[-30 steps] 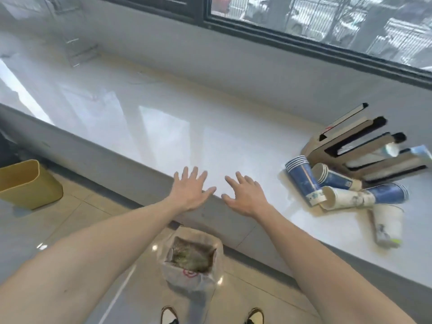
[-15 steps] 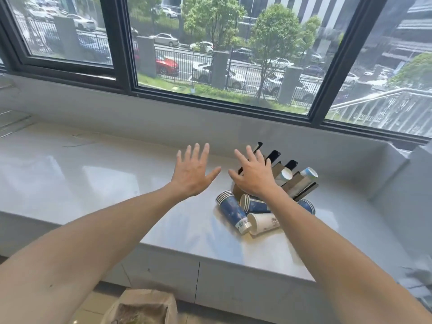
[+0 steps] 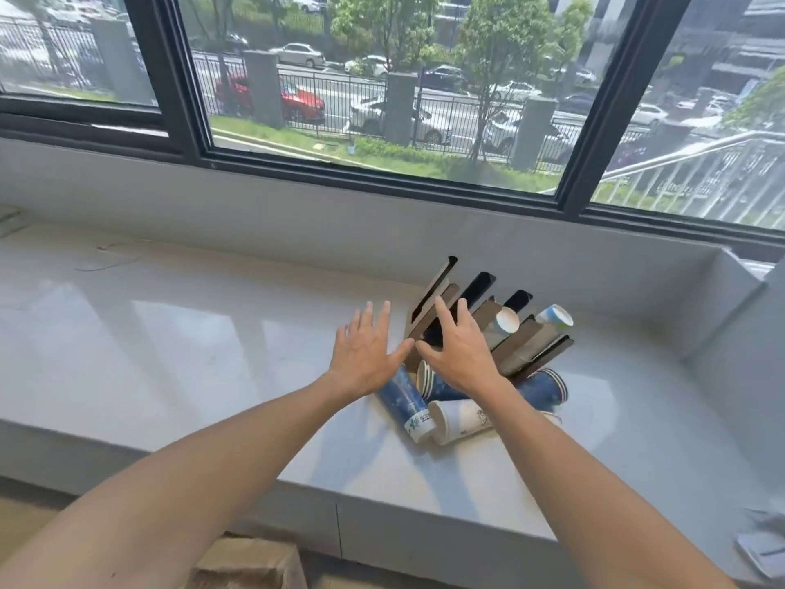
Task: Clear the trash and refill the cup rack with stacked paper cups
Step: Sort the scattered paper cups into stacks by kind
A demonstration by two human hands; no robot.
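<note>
A brown slotted cup rack [image 3: 526, 346] lies tilted on the white windowsill [image 3: 170, 342], with two cups poking out of its right slots. In front of it lie several paper cups: a blue stack [image 3: 405, 399], a white cup [image 3: 461, 420] on its side, and another blue cup [image 3: 546, 386]. My left hand [image 3: 365, 354] hovers open just left of the rack, above the blue stack. My right hand [image 3: 461, 354] is spread open over the rack's left slots and hides part of them. Neither hand holds anything.
A large black-framed window [image 3: 382, 176] runs behind the sill. The sill's right end meets a raised white wall [image 3: 722, 316]. A bag-lined bin [image 3: 250, 565] stands on the floor below the sill edge. Some grey clutter [image 3: 764, 550] lies at the far right.
My view swung up from the floor and bin to the sill and window. Both open hands moved right and forward, arriving over the rack and cups.
</note>
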